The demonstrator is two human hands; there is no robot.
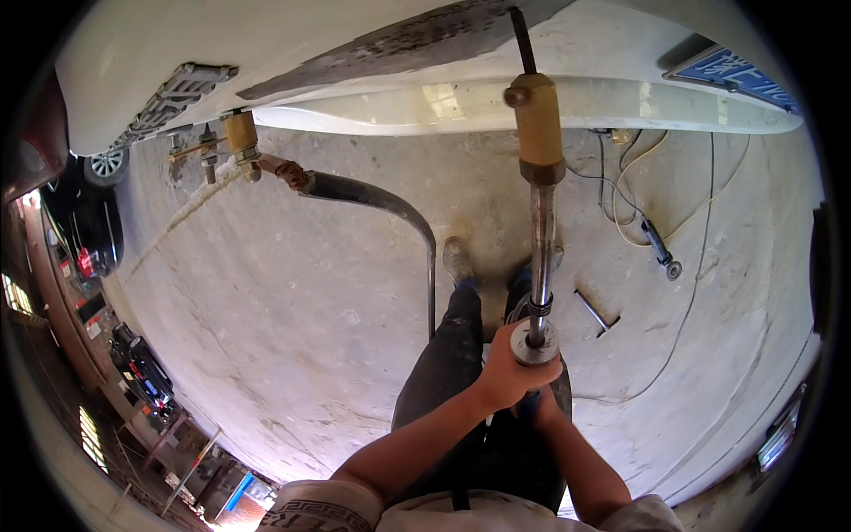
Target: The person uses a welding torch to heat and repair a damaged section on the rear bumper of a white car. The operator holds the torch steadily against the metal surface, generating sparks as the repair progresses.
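A slide hammer dent puller (543,235) runs from my hands to the white car panel (372,106). Its thin dark tip (523,43) meets the edge of a bare grey patch (399,49) with dark spots. Behind the tip sits a brass-coloured head (539,120), then the steel shaft. My left hand (510,377) is closed around the round metal sliding weight (536,344). Just below it, my right hand (547,412) grips the handle end, partly hidden by my left hand. A brass clamp (239,137) is fixed at the panel's lower edge, with a black cable (381,197) hanging from it.
On the concrete floor to the right lie a dark cylindrical tool (659,246), a T-handled wrench (594,312) and loose cords (705,257). My shoes (457,259) stand below the panel. A black car (84,222) and a dark machine (142,365) are at the left.
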